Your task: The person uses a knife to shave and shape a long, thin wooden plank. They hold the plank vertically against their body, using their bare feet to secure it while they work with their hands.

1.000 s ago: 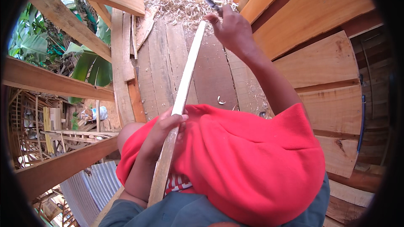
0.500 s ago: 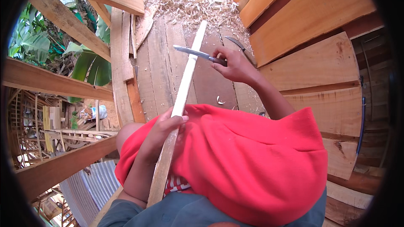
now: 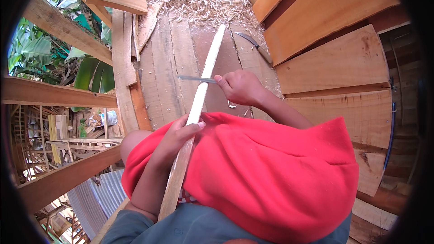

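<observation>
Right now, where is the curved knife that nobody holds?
In the head view, the curved knife lies on the floor, right of the stick's far end, near the orange boards.

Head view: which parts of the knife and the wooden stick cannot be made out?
Knife: head view, handle hidden inside the right hand.
Wooden stick: head view, near end hidden by the grey-blue cloth, another stretch by the left hand.
Blade: head view, too small to tell if it cuts in.

Below and right of the bare left fingers (image 3: 191,129), red cloth (image 3: 271,167) lay in soft folds; lower still came a slate-blue, short-sleeved shirt (image 3: 212,221) with a small mark (image 3: 178,232).
</observation>
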A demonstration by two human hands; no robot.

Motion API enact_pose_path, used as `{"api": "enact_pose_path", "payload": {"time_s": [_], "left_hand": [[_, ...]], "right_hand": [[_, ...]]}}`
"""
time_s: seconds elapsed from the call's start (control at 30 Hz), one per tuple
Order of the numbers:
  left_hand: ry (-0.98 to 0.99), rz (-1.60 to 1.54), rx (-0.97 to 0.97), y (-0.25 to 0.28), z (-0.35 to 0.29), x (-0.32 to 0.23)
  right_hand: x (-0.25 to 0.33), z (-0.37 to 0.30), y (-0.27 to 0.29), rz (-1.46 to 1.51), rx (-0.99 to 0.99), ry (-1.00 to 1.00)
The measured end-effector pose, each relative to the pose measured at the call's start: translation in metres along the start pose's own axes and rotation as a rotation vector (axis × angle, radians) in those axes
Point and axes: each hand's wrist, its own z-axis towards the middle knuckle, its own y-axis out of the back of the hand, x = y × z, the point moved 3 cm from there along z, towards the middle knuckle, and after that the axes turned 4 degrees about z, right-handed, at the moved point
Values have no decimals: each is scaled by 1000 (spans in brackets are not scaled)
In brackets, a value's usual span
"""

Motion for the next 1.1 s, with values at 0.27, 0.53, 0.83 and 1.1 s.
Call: {"api": "enact_pose_path", "payload": {"time_s": [0.27,0.53,0.83,1.1], "left_hand": [[17,112,-37,-1,22,14],[-68,153,-70,1,29,20],[-61,125,-26,2,30,25],[-54,131,13,9,36,35]], "right_hand": [[-37,24,-25,-58,-315,-104],[14,4,-7,-137,-62,-1],[19,8,-13,-137,-54,-25],[-30,48,-8,-97,-14,-162]]}}
